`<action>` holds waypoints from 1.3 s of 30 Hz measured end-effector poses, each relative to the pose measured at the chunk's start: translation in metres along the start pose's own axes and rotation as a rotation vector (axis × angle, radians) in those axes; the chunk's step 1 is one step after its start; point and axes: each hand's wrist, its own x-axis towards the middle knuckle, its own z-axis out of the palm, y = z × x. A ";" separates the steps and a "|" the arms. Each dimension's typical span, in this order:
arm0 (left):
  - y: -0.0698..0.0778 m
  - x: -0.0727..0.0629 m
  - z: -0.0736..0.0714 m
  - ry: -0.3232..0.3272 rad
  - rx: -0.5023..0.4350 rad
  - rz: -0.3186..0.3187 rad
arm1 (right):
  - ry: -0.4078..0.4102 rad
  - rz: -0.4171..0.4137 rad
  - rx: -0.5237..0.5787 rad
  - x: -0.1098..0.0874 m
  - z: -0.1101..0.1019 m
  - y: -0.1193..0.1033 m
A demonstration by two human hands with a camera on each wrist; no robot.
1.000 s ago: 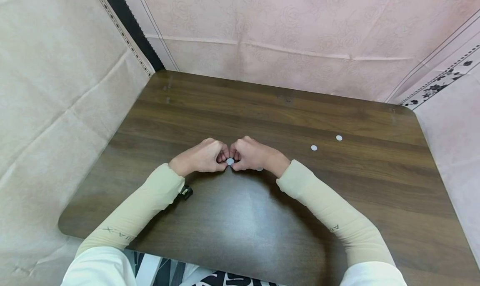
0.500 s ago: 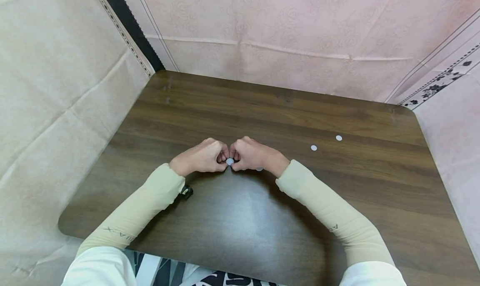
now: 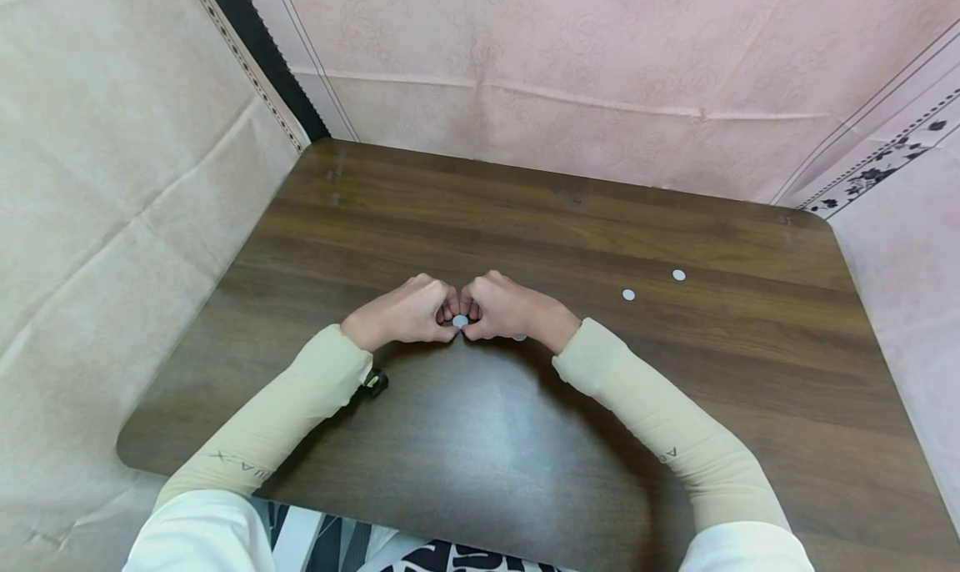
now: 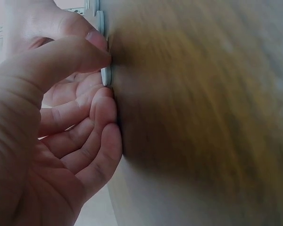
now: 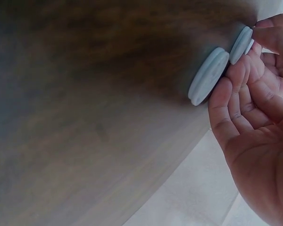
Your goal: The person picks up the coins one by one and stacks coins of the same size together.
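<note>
A small white disc [image 3: 461, 322] lies on the table between my two hands. My left hand [image 3: 408, 311] has its fingers curled around the disc's left side, thumb toward me; my right hand [image 3: 510, 308] mirrors it on the right. In the left wrist view the disc [image 4: 106, 76] shows edge-on between thumb and fingers, with the thumb covering part of it. A second disc [image 3: 519, 337] is mostly hidden under my right wrist. The right wrist view shows a near disc [image 5: 209, 77] outside the fingers and another disc [image 5: 240, 45] close to the fingertips.
Two more white discs lie to the right, a nearer disc [image 3: 628, 294] and a farther disc [image 3: 678, 275]. The brown wooden table [image 3: 480, 455] meets pale cloth [image 3: 570, 72] at its back and sides. A black wrist device [image 3: 375, 382] sits under my left cuff.
</note>
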 end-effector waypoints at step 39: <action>0.001 -0.001 0.000 -0.008 -0.008 -0.043 | 0.013 0.069 -0.028 -0.056 -0.038 0.026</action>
